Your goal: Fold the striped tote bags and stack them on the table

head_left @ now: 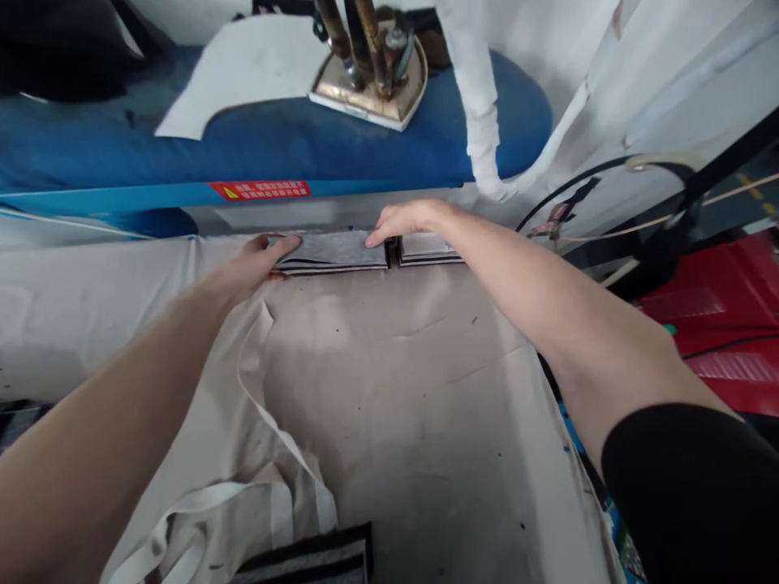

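Cloth-covered table; strip stacks, white tape atop

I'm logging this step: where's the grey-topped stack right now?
In the head view, the grey-topped stack is at the far edge of the cloth-covered surface, between the left hand and right hand, left of another stack.

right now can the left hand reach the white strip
Likely yes: the white strip has its upper end uncovered near the left hand, though that hand is on the grey stack.
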Tool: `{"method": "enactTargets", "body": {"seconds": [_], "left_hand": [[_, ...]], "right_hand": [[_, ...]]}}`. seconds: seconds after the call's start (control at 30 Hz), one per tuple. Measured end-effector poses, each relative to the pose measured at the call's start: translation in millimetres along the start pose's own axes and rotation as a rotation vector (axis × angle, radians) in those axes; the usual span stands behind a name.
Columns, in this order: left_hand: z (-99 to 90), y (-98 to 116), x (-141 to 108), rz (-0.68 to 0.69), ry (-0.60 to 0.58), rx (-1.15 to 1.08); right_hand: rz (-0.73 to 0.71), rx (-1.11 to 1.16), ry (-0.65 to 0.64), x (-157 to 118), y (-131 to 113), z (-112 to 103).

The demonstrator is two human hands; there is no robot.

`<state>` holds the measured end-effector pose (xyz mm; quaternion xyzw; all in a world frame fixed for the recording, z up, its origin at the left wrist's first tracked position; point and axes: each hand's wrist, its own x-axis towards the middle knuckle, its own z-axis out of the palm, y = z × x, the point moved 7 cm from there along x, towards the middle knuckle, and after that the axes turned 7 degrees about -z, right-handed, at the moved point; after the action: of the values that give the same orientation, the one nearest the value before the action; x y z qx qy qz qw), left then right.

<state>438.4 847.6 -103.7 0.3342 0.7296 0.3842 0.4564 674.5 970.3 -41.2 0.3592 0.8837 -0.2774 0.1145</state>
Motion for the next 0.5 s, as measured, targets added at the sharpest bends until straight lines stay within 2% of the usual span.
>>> {"method": "enactTargets", "body": {"seconds": [0.13, 0.4, 0.5], "left_hand": [[6.2, 1, 8, 0.048, 0.025, 0.105], [13.1, 4, 13, 0.065, -0.044, 0.201], [13.9, 1, 13, 0.07, -0.073, 0.23]], "right_hand": [[-0.01, -0.049, 0.029, 12, 17, 0], [-0.145, -0.189, 0.107, 28, 36, 0], [-0.09, -0.174, 0.088, 25, 39, 3]]}}
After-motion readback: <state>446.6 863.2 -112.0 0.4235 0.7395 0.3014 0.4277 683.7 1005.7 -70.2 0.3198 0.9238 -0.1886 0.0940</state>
